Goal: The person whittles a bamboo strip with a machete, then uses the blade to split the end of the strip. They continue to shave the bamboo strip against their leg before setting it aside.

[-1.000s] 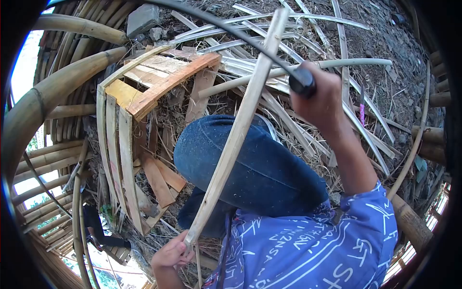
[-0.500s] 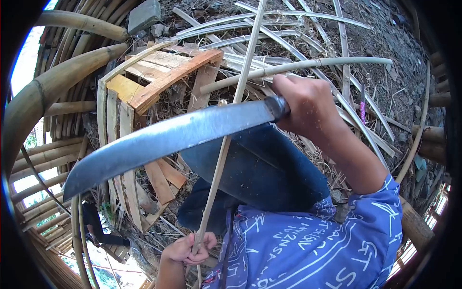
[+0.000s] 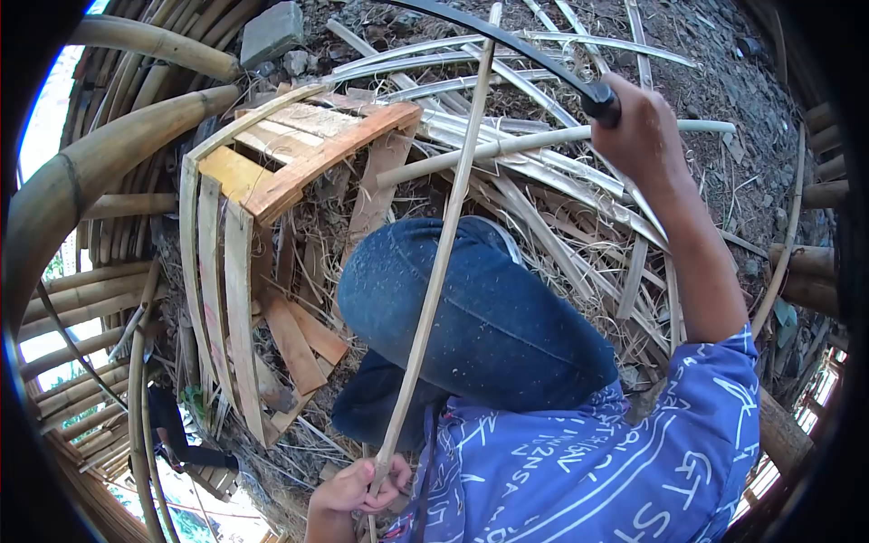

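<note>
A long, thin, pale bamboo strip (image 3: 441, 253) is held near its lower end by the closed left hand (image 3: 358, 489); it slants up and away over the blue-jeaned knee (image 3: 489, 308). A dark curved blade (image 3: 507, 41) is gripped by the raised right hand (image 3: 644, 136), pointing left.

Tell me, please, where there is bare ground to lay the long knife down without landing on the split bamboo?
Bare soil shows at the upper right, between the bamboo strips and the poles on the right edge. Around the knee and wooden frame it is crowded with offcuts. The right hand holds the knife; the left hand holds the strip.
</note>
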`<state>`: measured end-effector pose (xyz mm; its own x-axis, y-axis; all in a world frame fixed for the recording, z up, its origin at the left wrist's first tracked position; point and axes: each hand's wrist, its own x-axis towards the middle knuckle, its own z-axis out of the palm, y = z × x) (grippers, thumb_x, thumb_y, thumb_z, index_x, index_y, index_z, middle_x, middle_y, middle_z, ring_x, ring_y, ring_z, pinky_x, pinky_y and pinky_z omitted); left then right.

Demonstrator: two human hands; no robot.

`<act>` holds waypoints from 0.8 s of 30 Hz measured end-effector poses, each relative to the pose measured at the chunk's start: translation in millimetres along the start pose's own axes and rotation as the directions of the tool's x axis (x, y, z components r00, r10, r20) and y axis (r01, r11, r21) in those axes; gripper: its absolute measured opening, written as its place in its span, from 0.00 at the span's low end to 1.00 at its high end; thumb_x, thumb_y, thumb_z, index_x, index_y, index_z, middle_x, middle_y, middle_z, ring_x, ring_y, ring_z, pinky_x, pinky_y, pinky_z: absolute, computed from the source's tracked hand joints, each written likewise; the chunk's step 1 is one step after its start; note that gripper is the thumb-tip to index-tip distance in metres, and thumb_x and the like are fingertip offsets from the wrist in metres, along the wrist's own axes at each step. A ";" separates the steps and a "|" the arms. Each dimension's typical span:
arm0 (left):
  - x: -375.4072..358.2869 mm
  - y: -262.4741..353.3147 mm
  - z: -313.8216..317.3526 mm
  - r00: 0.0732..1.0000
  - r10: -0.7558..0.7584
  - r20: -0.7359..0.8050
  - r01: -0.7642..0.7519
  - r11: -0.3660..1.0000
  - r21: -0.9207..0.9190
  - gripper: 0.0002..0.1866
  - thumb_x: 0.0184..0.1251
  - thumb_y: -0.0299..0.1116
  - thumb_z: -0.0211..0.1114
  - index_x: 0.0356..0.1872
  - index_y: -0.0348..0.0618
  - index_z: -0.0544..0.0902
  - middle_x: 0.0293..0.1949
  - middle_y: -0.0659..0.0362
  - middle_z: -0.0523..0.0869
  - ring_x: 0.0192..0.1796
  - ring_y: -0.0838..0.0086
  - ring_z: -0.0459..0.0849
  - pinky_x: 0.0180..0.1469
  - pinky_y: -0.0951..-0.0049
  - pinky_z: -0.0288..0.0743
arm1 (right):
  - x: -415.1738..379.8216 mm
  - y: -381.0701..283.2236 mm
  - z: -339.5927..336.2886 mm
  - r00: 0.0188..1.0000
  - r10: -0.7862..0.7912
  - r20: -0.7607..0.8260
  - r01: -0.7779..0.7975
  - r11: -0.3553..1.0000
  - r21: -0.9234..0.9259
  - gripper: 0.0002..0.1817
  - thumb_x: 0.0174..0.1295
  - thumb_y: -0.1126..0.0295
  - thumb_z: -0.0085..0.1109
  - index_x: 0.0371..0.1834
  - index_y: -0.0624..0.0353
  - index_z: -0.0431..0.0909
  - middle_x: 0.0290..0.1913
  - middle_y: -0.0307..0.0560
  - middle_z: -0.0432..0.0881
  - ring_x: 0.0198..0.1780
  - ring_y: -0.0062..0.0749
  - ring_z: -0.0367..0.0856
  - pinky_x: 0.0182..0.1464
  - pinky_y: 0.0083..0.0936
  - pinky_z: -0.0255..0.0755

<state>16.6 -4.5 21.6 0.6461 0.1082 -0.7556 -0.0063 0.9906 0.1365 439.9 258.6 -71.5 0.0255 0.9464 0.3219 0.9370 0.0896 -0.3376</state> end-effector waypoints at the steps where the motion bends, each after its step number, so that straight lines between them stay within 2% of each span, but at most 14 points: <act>1: -0.1 0.3 0.3 1.000 0.004 -0.028 -0.003 1.000 0.018 0.39 0.66 0.69 0.44 0.46 0.31 0.66 0.14 0.69 0.60 0.13 0.89 0.55 0.14 0.85 0.46 | -5.8 -7.4 -5.4 1.000 0.013 0.001 -0.013 0.997 0.075 0.03 0.52 0.72 0.55 0.28 0.58 0.76 0.20 0.59 0.78 0.28 0.56 0.81 0.30 0.44 0.73; 2: -1.2 1.5 2.0 0.998 0.013 -0.067 -0.006 0.995 0.097 0.39 0.66 0.68 0.45 0.48 0.33 0.67 0.15 0.68 0.62 0.14 0.88 0.55 0.15 0.84 0.47 | -11.8 -19.9 -17.3 0.999 0.034 0.043 -0.040 0.987 0.155 0.03 0.51 0.72 0.56 0.28 0.59 0.75 0.20 0.58 0.78 0.27 0.54 0.81 0.29 0.43 0.73; 3: -0.9 0.1 0.9 0.998 0.010 -0.064 -0.003 0.995 0.097 0.39 0.66 0.68 0.45 0.48 0.33 0.67 0.15 0.68 0.62 0.14 0.88 0.55 0.15 0.84 0.47 | -19.7 -32.2 -29.4 0.994 0.053 0.091 -0.073 0.969 0.235 0.04 0.49 0.72 0.58 0.27 0.59 0.75 0.20 0.56 0.78 0.26 0.53 0.81 0.28 0.42 0.73; 4: -1.7 -2.2 -0.1 0.996 0.032 -0.086 -0.023 0.994 0.106 0.38 0.66 0.68 0.46 0.49 0.33 0.67 0.16 0.67 0.63 0.15 0.88 0.56 0.16 0.84 0.47 | -29.6 -39.9 -35.7 0.994 0.056 0.096 -0.077 0.970 0.232 0.04 0.49 0.72 0.58 0.27 0.59 0.75 0.20 0.56 0.78 0.26 0.53 0.81 0.28 0.42 0.73; 6: -4.9 -8.5 -2.7 0.993 0.055 -0.108 -0.045 0.995 0.092 0.38 0.65 0.67 0.48 0.50 0.33 0.68 0.17 0.66 0.65 0.16 0.88 0.57 0.17 0.85 0.49 | -47.8 -53.5 -44.7 0.973 -0.156 0.168 0.105 0.954 0.281 0.08 0.44 0.73 0.62 0.26 0.59 0.73 0.19 0.54 0.78 0.25 0.49 0.81 0.28 0.41 0.73; 7: -5.5 -8.7 -4.0 0.993 0.050 -0.105 -0.041 0.995 0.090 0.38 0.65 0.67 0.48 0.50 0.33 0.68 0.17 0.66 0.65 0.16 0.88 0.57 0.17 0.85 0.49 | -56.4 -60.1 -45.0 0.954 -0.157 0.254 0.085 0.958 0.273 0.12 0.38 0.72 0.65 0.26 0.58 0.72 0.20 0.53 0.77 0.25 0.47 0.81 0.28 0.40 0.73; 9: -7.2 -10.0 -4.7 0.995 0.058 -0.083 -0.049 0.994 0.100 0.36 0.67 0.64 0.48 0.49 0.33 0.69 0.17 0.66 0.65 0.16 0.88 0.57 0.18 0.85 0.49 | -55.7 -59.1 -41.0 0.952 -0.167 0.256 0.131 0.980 0.153 0.14 0.37 0.70 0.66 0.26 0.58 0.72 0.20 0.54 0.77 0.26 0.48 0.81 0.28 0.39 0.73; 10: -8.4 -13.6 -1.3 0.996 0.050 -0.080 -0.043 0.994 0.098 0.36 0.67 0.64 0.48 0.49 0.33 0.69 0.17 0.66 0.65 0.16 0.88 0.57 0.18 0.85 0.49 | -54.4 -55.3 -38.1 0.952 -0.161 0.261 0.125 0.981 0.149 0.14 0.37 0.70 0.66 0.26 0.58 0.72 0.20 0.54 0.77 0.26 0.48 0.81 0.28 0.39 0.73; 12: -11.8 -23.4 6.6 0.969 0.096 -0.229 -0.072 0.991 0.109 0.33 0.70 0.60 0.49 0.46 0.31 0.71 0.17 0.67 0.65 0.17 0.88 0.57 0.18 0.85 0.50 | -47.7 -49.2 -28.3 0.940 -0.208 0.271 0.170 0.973 0.157 0.15 0.36 0.69 0.67 0.27 0.58 0.72 0.21 0.53 0.78 0.27 0.49 0.81 0.29 0.39 0.74; 15: -10.4 -33.5 -2.7 0.976 0.091 -0.197 -0.074 0.993 0.089 0.32 0.71 0.58 0.49 0.44 0.28 0.72 0.17 0.67 0.65 0.17 0.88 0.57 0.19 0.85 0.51 | -46.2 -46.6 -20.3 0.945 -0.225 0.237 0.202 0.972 0.117 0.16 0.37 0.67 0.67 0.28 0.58 0.72 0.22 0.52 0.79 0.28 0.49 0.81 0.29 0.39 0.75; 17: -12.1 -33.0 -2.3 0.976 0.078 -0.203 -0.063 0.995 0.078 0.33 0.71 0.58 0.48 0.43 0.28 0.72 0.18 0.67 0.65 0.17 0.88 0.57 0.19 0.85 0.51 | -46.1 -45.2 -16.3 0.945 -0.221 0.243 0.199 0.974 0.113 0.17 0.36 0.68 0.68 0.29 0.57 0.73 0.23 0.50 0.79 0.28 0.48 0.82 0.30 0.38 0.76; 19: -12.2 -35.4 -0.3 0.974 0.066 -0.215 -0.053 0.996 0.066 0.33 0.71 0.58 0.48 0.42 0.27 0.72 0.18 0.67 0.65 0.17 0.88 0.57 0.19 0.85 0.51 | -42.4 -40.7 -11.1 0.952 -0.270 0.143 0.252 0.958 0.135 0.18 0.34 0.69 0.69 0.30 0.57 0.73 0.22 0.49 0.79 0.28 0.48 0.82 0.30 0.38 0.76; 24: -11.4 -34.6 2.4 0.979 0.052 -0.199 -0.042 0.998 0.052 0.37 0.67 0.64 0.49 0.39 0.28 0.73 0.18 0.67 0.67 0.17 0.89 0.58 0.18 0.86 0.50 | -33.4 -35.2 -1.2 0.969 -0.235 0.083 0.226 0.969 0.100 0.20 0.32 0.68 0.72 0.27 0.56 0.70 0.22 0.48 0.79 0.28 0.48 0.82 0.30 0.39 0.75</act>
<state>11.3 -40.2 27.1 0.4802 0.1738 -0.8598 0.0063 0.9795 0.2015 406.5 223.5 -69.3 -0.2241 0.9214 0.3175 0.8789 0.3318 -0.3427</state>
